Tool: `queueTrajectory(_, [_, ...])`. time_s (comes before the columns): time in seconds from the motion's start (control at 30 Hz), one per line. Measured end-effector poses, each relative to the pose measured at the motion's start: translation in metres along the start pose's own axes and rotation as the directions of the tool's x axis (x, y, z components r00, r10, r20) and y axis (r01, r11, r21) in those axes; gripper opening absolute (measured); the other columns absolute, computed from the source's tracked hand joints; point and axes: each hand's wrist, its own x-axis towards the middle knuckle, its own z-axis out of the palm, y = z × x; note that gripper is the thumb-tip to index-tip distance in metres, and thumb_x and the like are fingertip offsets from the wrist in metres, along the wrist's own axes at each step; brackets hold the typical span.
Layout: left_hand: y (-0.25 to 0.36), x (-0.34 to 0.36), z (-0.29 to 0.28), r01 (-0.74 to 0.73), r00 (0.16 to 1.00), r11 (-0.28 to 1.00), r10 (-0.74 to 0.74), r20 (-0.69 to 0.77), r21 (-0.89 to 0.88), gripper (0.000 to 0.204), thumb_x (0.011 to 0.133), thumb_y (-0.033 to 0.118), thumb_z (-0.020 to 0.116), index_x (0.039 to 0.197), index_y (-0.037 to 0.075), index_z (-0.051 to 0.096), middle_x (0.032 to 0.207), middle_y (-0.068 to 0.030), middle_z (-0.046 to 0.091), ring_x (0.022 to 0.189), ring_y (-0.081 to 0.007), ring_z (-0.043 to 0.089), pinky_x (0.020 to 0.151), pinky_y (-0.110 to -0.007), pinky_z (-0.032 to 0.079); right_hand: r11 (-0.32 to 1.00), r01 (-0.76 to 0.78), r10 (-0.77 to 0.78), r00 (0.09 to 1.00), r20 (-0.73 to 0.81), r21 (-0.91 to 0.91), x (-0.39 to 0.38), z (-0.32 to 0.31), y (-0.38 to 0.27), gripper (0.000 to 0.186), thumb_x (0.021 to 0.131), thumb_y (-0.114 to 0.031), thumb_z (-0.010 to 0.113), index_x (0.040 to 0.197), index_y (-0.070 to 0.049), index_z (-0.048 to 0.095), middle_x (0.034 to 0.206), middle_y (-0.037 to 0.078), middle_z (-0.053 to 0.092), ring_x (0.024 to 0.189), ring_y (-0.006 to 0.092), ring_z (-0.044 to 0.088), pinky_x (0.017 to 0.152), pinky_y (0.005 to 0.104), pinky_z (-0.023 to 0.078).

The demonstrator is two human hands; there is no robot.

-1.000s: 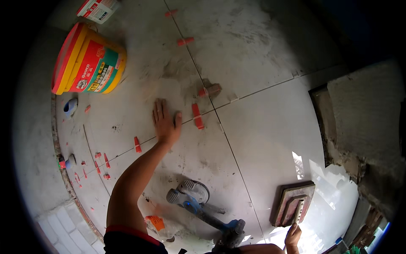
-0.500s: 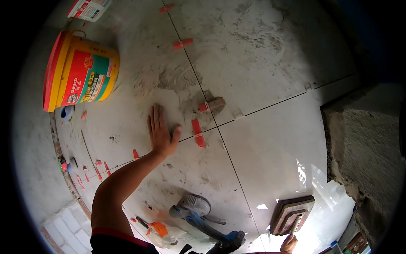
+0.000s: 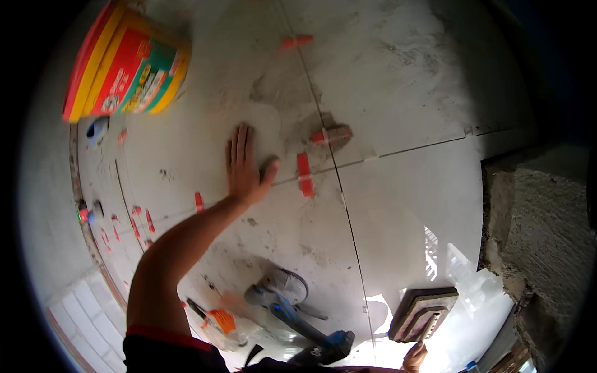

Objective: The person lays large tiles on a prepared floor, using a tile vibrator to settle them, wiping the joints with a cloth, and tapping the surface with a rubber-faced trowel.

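My left hand [image 3: 247,169] lies flat on a pale, mortar-smeared floor tile [image 3: 186,158], fingers together and thumb spread; nothing is in it. Red levelling wedges [image 3: 305,176] sit in white clips on the joints just right of that hand. Low on the right, the fingers of my right hand [image 3: 415,358] curl at the near end of the handle of a square float [image 3: 424,315], which rests on a glossy tile. Part of that grip is hidden. Between my arms lies a blue-and-grey power tool [image 3: 292,308] with a round head.
A yellow bucket [image 3: 138,68] with a red lid lies on its side at the far left. Several loose wedges [image 3: 135,227] are scattered along the left. An orange object [image 3: 222,321] lies beside clear plastic near my left sleeve. Rough broken concrete [image 3: 547,217] borders the right.
The view has shifted, so the wedges sit higher and farther right in it. My left hand remains flat on the tile, and my right hand stays at the float's handle.
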Motion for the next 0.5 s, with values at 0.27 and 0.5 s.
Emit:
queueTrajectory(0.27, [0.005,0.01,0.027,-0.025,0.985,1.0,0.028,-0.169,0.017,0.076,0.092,0.045,0.056,0.144,-0.006,0.036,0.148,-0.0272,0.037,0.14,-0.0403,0.032,0.116,-0.05,0.023,0.544,-0.473,0.156,0.868,0.471,0.693,0.1,-0.102,-0.065,0.052,0.104,-0.034,0.034,0.067,-0.001,0.049,0.048,0.008,0.047,0.043,0.0208,0.047,0.044,0.0393,0.035])
queueTrajectory(0.5, [0.091,0.062,-0.029,0.586,0.737,0.808,-0.501,0.453,-0.059,0.115,0.072,0.069,0.071,0.143,-0.012,0.031,0.148,-0.0321,0.03,0.142,-0.0384,0.027,0.117,-0.049,0.019,0.586,-0.39,0.083,0.901,0.426,0.71,0.12,-0.112,-0.064,0.062,0.105,-0.044,0.034,0.065,0.0,0.051,0.049,0.014,0.049,0.045,0.028,0.051,0.049,0.0424,0.041])
